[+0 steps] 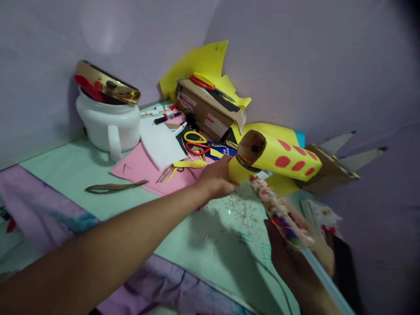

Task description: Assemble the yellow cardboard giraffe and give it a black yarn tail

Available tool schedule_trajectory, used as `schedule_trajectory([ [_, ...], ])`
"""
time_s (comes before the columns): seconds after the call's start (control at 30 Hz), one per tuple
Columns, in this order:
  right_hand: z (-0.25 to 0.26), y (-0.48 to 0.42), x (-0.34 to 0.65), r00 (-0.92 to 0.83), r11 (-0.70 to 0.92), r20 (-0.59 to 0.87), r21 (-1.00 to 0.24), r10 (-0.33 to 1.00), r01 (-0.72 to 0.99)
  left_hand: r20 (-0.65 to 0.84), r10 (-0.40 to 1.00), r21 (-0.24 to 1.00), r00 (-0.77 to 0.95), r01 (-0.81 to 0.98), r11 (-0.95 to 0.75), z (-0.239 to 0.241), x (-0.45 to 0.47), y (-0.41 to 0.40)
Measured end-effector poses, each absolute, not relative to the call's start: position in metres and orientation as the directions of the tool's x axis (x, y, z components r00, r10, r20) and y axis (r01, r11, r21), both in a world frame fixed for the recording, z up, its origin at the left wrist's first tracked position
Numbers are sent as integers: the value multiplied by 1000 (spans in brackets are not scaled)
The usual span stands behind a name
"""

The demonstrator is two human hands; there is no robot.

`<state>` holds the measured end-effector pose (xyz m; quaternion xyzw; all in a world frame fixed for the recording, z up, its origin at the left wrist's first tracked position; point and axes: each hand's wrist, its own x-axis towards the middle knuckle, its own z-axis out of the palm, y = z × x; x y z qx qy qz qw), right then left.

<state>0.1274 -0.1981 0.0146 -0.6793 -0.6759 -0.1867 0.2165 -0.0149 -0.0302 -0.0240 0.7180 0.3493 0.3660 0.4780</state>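
My left hand (218, 179) is closed round the near end of a yellow paper-covered cardboard craft (241, 170). Above that grip, its tube (290, 153) with red spots leans to the right, its open brown end facing me. My right hand (295, 258), blurred by motion, grips a hot glue gun (278, 210) wrapped in a colourful pattern. A pale glue stick (324, 278) sticks out of the gun's back. The gun's nozzle points up-left, close below the yellow craft; whether they touch I cannot tell. Brown crumbs (241, 210) lie on the green tabletop under both hands.
Behind my left hand are scissors (197, 144), pink paper (131, 166), white paper (160, 144) and yellow scraps. A white pot (108, 120) stands at the left. A cardboard box (205, 107) with more scissors on top sits against the wall. A cable (278, 280) runs across the table.
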Motion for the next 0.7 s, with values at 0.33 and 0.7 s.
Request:
schedule_trajectory([
  [0.33, 32, -168, 110, -468, 236, 538, 445, 701, 864, 209, 838, 944, 503, 121, -308, -23, -18, -32],
  [0.7, 40, -183, 95, -213, -4, 426, 453, 880, 892, 185, 847, 939, 498, 166, -302, -23, -15, -32],
])
